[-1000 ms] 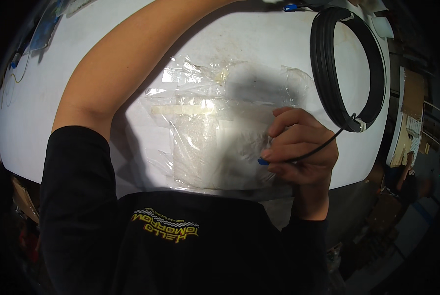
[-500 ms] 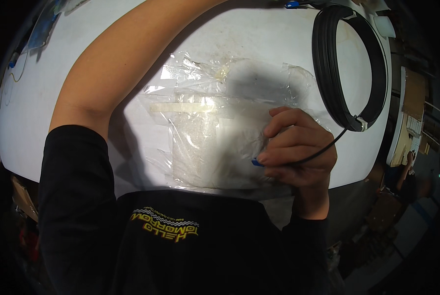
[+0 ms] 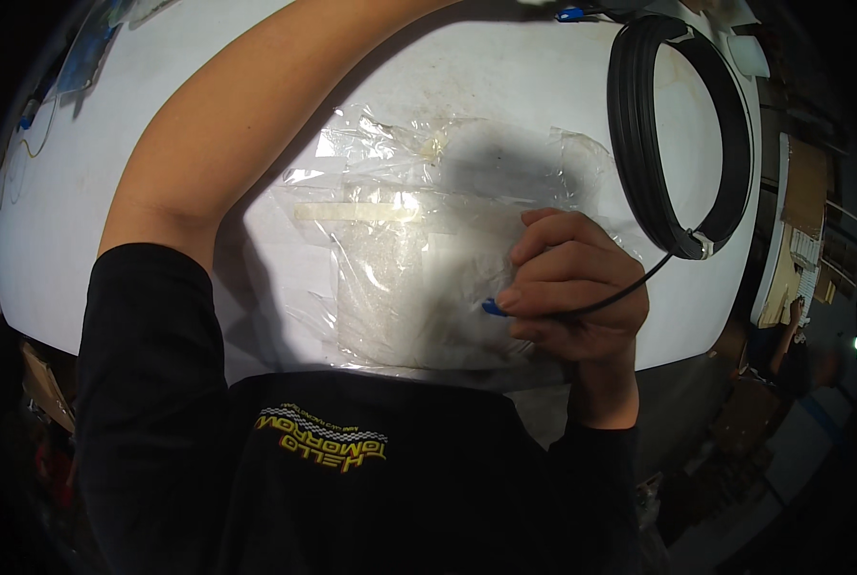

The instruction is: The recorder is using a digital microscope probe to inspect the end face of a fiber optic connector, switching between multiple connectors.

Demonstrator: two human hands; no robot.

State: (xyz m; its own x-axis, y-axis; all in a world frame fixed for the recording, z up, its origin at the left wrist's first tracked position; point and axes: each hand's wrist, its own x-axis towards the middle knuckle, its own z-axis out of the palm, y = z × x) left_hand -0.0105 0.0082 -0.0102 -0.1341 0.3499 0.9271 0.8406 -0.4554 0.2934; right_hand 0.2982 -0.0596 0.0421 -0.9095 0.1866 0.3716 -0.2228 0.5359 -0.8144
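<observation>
My right hand (image 3: 582, 283) is closed around the end of a black cable (image 3: 630, 292), just above the table's near right part. A small blue connector (image 3: 493, 307) on that end sticks out past my thumb and finger. From my hand the cable curves up to a large black cable coil (image 3: 635, 125), which lies on the table at the right, bound with pale ties. My left forearm (image 3: 256, 115) reaches across to the far edge of the picture, and the left hand is beyond it, out of sight.
Clear plastic film (image 3: 381, 278) with tape strips covers the near middle of the white table (image 3: 496, 77). Another blue connector (image 3: 570, 14) lies at the far edge beside the coil. A whitish roll-like item (image 3: 750, 56) stands at the far right. Shelving with cardboard (image 3: 807, 187) is beyond the table.
My right hand has shifted slightly left with the cable end, and more of the blue connector shows. The left forearm has moved slightly to the right; the coil stays nearly in place.
</observation>
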